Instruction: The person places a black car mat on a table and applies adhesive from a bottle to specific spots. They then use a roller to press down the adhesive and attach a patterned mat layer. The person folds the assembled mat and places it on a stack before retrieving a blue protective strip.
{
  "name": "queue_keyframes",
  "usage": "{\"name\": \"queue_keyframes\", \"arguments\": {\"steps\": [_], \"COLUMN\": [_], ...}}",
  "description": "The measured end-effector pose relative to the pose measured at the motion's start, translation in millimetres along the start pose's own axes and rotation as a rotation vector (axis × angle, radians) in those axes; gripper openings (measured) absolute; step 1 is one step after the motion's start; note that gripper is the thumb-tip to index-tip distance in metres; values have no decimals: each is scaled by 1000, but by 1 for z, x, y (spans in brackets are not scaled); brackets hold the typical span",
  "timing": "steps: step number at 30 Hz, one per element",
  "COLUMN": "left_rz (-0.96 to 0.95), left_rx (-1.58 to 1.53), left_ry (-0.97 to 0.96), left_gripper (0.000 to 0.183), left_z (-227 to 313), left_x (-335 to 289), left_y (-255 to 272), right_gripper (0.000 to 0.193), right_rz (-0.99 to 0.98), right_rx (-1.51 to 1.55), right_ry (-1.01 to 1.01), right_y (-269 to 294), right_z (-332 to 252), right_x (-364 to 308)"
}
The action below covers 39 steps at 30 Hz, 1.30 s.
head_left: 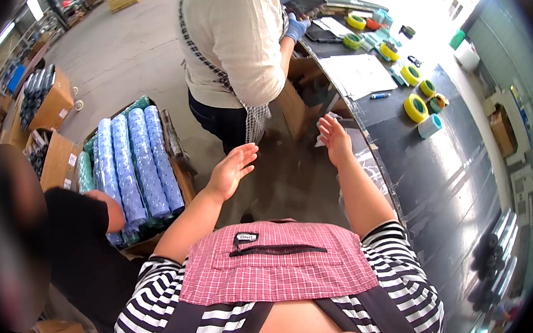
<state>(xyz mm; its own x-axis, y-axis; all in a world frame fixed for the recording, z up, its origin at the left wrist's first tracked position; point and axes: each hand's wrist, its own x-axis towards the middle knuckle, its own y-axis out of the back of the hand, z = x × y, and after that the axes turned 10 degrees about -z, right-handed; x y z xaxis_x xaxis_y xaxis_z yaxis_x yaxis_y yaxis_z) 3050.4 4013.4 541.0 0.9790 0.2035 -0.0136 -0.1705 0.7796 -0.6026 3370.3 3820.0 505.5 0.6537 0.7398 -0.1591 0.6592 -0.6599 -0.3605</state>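
Both of my hands are raised in front of my body, apart from each other and holding nothing. My left hand (234, 170) has its fingers stretched out, palm turned inward. It is between a box of blue patterned rolls (144, 164) on the left and the person ahead. My right hand (335, 139) is also open, fingers up, beside the near edge of the dark worktable (435, 171). Over my striped sleeves I wear a pink checked apron (275, 261) with a black zip.
A person in a white top (233, 36) stands ahead at the table with a blue glove (296, 28). Another in black (86, 245) is close on my left. Yellow tape rolls (415, 108), a white sheet (358, 75) and wrapped rolls (495, 257) lie on the right. Cartons (57, 162) stand left.
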Motion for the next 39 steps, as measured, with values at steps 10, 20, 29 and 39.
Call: {"name": "queue_keyframes", "arguments": {"steps": [10, 20, 29, 39], "left_rz": [-49, 208, 176, 329], "left_rx": [315, 566, 542, 460], "left_ry": [342, 181, 207, 43], "left_gripper": [48, 47, 49, 49], "left_z": [-17, -27, 3, 1], "left_x": [197, 373, 438, 434], "left_y": [34, 117, 198, 299], "right_gripper": [51, 54, 61, 49], "right_rz": [287, 308, 260, 278], "right_rx": [73, -265, -446, -616], "right_ry": [-208, -302, -364, -570], "right_y": [54, 117, 134, 175], "right_z": [45, 86, 142, 207], "right_x": [105, 257, 378, 475]}}
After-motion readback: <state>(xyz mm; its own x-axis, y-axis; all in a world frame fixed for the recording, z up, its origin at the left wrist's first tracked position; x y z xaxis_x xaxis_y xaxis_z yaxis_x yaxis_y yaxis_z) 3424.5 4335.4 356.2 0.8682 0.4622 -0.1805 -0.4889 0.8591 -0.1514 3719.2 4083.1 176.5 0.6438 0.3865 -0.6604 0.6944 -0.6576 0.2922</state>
